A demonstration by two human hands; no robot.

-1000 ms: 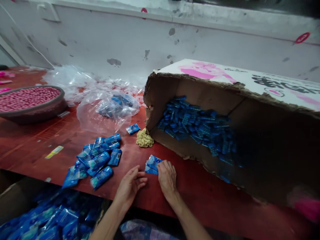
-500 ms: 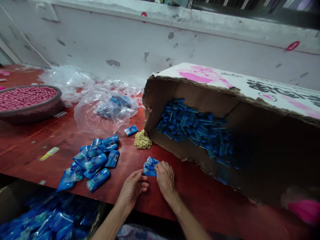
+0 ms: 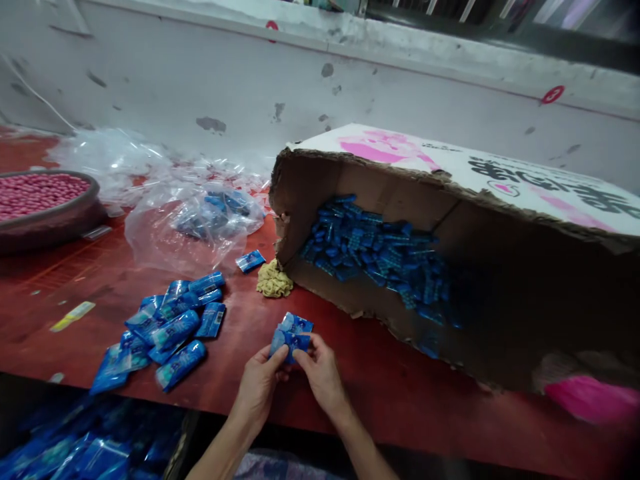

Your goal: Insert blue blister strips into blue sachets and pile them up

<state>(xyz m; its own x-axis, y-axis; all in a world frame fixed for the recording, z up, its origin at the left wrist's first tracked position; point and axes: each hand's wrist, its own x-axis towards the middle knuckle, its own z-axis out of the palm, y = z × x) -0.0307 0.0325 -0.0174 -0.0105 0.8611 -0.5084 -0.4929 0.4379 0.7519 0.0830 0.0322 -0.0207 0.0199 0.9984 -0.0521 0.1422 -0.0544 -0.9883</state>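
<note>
A flat blue printed packet (image 3: pixel 291 345) is pinched at its near corners between my left hand (image 3: pixel 263 379) and my right hand (image 3: pixel 321 375), thumbs on top. Just behind it, a second blue packet (image 3: pixel 296 323) shows, partly covered; whether it is held or lies on the table I cannot tell. To the left lies a loose pile of filled blue packets (image 3: pixel 173 330). A single small blue packet (image 3: pixel 251 261) rests farther back, beside a heap of yellowish rubber bands (image 3: pixel 275 279).
A torn cardboard box (image 3: pixel 400 150) lies on its side at right, with many blue packets (image 3: pixel 370 240) inside. Behind the pile sits a clear plastic bag (image 3: pixel 155 227). A round basin (image 3: pixel 95 200) of pink beads stands far left. Below the table edge, a container holds more blue packets (image 3: pixel 90 447).
My right hand has drawn back from the packets on the table, and both hands now grip one packet's near edge. The whole view has shifted slightly, moving things left.
</note>
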